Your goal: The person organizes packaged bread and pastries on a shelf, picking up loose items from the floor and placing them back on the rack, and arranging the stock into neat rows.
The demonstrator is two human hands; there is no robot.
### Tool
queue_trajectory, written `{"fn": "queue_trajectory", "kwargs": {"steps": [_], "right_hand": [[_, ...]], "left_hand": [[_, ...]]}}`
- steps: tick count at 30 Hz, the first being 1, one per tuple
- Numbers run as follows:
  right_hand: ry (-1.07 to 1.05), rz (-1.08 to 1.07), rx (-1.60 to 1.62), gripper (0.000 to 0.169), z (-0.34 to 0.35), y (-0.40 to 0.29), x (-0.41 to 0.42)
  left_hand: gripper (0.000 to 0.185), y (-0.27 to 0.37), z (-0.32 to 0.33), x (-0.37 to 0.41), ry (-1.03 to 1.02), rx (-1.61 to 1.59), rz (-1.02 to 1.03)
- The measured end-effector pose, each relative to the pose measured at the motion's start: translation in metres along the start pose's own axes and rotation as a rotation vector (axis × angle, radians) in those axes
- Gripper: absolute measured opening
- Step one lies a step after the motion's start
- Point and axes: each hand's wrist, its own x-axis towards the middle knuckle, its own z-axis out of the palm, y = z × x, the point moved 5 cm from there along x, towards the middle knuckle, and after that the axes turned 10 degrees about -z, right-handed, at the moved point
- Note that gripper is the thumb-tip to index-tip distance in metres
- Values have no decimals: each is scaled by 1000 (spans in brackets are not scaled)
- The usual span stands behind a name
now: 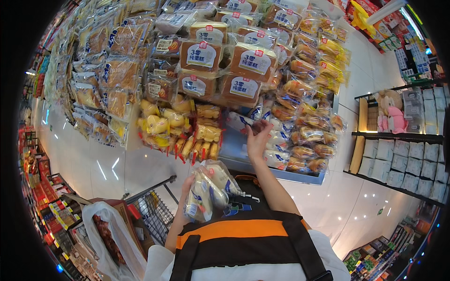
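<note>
My left hand holds several clear-wrapped white buns with blue print, close against my front. My right hand is over the display tray, its thumb and fingers apart. Beside its thumb a wrapped white bun lies tilted; whether the thumb touches it cannot be made out. More wrapped white buns are stacked to the right of that hand. To its left shows a bare patch of the blue-grey tray.
Packaged brown cakes are piled behind the tray. Bear-shaped cakes stand left, wrapped golden rolls right. A wire shopping cart and a white plastic bag are at lower left. Shelves of packets stand right.
</note>
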Motion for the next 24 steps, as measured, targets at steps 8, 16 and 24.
{"fn": "queue_trajectory", "kwargs": {"steps": [8, 16, 24], "right_hand": [[60, 35, -351, 75, 21, 52, -24], [97, 212, -9, 47, 28, 11, -11], [66, 247, 195, 50, 26, 30, -7]], "left_hand": [[41, -1, -8, 10, -35, 24, 48], [36, 1, -8, 9, -75, -33, 61], [34, 1, -8, 9, -65, -99, 58]]}}
